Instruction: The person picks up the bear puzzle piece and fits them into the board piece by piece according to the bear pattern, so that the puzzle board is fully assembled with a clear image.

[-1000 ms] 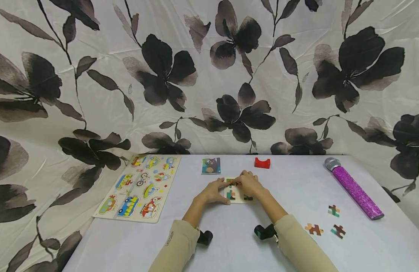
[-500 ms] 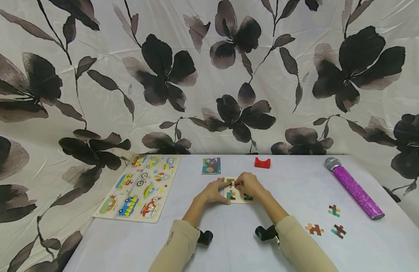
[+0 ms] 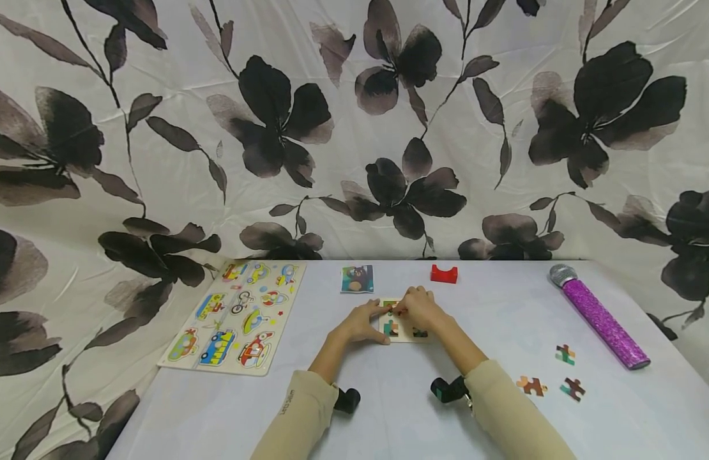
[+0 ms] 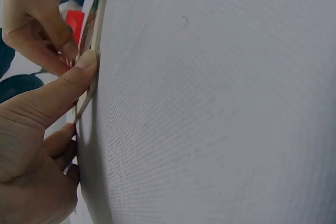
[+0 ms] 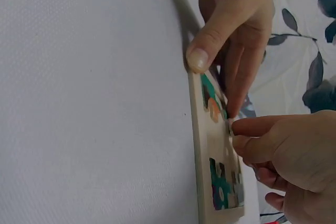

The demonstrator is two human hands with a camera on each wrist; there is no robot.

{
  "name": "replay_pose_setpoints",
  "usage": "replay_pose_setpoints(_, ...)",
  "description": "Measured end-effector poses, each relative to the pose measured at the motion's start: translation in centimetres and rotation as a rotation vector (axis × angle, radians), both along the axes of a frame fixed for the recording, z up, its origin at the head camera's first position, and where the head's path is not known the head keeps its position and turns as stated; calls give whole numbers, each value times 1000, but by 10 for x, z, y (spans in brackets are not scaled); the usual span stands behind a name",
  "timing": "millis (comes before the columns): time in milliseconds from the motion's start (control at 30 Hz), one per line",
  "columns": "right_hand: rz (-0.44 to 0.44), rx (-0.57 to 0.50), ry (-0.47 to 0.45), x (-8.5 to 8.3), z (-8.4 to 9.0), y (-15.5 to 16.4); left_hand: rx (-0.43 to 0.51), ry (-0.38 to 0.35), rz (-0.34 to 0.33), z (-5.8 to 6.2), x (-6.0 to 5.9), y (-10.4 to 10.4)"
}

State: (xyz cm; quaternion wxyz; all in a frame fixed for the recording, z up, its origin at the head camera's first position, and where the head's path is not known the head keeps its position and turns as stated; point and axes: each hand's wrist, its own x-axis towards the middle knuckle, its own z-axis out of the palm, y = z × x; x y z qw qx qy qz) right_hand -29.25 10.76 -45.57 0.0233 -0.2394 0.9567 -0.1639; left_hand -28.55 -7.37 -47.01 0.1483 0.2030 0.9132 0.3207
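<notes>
Your right hand [image 3: 421, 309]: fingers pinched on puzzle piece [image 3: 395, 312], mostly hidden, over puzzle board [image 3: 405, 338]. Your left hand [image 3: 363, 324] grips puzzle board's left side, thumb at near corner. Puzzle board lies around middle of bench [image 3: 389, 396]. Far edge: picture card [image 3: 357, 279], red block [image 3: 444, 275]. Far-left corner: vehicle board [image 3: 225, 342]. Toward right edge: three loose pieces [image 3: 531, 386], then sparkly microphone [image 3: 604, 322].

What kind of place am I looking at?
Possibly a play corner, though the wider surroundings are out of view: a white-topped table bearing a small puzzle board and loose puzzle pieces, before a floral cloth.
</notes>
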Motion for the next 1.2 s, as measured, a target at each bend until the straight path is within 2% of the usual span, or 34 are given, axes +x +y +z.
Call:
replay_pose_setpoints(533, -20, -52, -2, -2, -6, 9, -16, -11, 10, -3, -1, 1)
replay_pose_setpoints(933, -25, -109, 25, -4, -13, 6, -71, -8, 8, 3, -1, 4)
replay_pose_setpoints(1200, -15, -156, 27, -8, -16, 0, -73, -1, -3, 5, 1, 4)
